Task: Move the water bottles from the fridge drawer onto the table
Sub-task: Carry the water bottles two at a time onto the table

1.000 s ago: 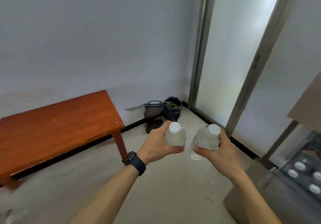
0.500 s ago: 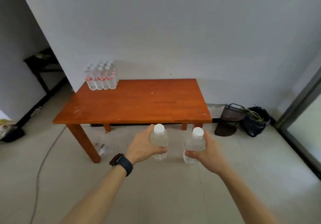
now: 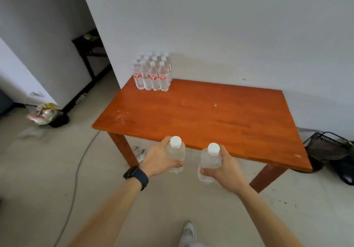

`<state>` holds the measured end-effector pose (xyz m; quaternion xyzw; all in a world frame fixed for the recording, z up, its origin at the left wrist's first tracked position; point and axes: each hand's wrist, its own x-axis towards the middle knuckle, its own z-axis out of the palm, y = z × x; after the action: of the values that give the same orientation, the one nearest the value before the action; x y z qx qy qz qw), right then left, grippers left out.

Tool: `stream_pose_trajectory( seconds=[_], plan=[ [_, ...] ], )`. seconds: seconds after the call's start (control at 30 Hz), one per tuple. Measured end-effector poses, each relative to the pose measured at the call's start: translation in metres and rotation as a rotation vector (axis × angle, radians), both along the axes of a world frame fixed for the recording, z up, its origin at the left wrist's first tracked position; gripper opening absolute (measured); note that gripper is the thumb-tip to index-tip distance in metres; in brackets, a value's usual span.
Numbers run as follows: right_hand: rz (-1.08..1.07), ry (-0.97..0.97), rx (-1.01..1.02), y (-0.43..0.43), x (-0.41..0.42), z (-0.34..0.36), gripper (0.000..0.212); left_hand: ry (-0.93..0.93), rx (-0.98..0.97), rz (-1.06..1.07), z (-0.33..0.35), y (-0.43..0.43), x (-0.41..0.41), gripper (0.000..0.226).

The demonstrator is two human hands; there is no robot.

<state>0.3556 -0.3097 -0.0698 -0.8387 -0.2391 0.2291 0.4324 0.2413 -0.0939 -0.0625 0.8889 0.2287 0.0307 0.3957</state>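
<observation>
My left hand (image 3: pixel 160 158) grips a clear water bottle (image 3: pixel 176 151) with a white cap, held upright. My right hand (image 3: pixel 225 168) grips a second clear bottle (image 3: pixel 209 160), also upright. Both bottles hang above the floor just in front of the near edge of the orange wooden table (image 3: pixel 201 116). A cluster of several water bottles with red labels (image 3: pixel 153 73) stands on the table's far left corner against the wall. The fridge drawer is out of view.
A grey cable (image 3: pixel 76 170) runs along the floor to the left of the table. A crumpled bag (image 3: pixel 46 113) lies at the left wall. A black wire basket (image 3: pixel 325 147) and dark items sit right of the table. My white shoe (image 3: pixel 188 231) shows below.
The view has swung left and come closer to the table. Both hands still hold their bottles, which are now near the table's front edge.
</observation>
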Motion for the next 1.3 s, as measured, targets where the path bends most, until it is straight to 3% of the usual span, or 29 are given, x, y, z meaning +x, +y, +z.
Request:
stream_pose_trajectory(
  seconds=[0.33,0.67,0.93,1.3],
  plan=[
    [0.037,0.017,-0.069,0.178,0.109,-0.006,0.055,0.075,-0.111,0.121,-0.021,0.154,0.086,0.063],
    [0.095,0.034,-0.164,0.358,0.18,-0.043,0.086,0.126,-0.191,0.154,-0.066,0.339,0.153,0.06],
    [0.0,0.044,-0.263,0.511,0.217,-0.065,0.061,0.222,-0.183,0.041,-0.079,0.497,0.221,0.068],
    [0.015,-0.157,-0.199,0.634,0.271,-0.065,0.065,0.164,-0.185,-0.038,-0.091,0.599,0.297,0.069]
  ],
)
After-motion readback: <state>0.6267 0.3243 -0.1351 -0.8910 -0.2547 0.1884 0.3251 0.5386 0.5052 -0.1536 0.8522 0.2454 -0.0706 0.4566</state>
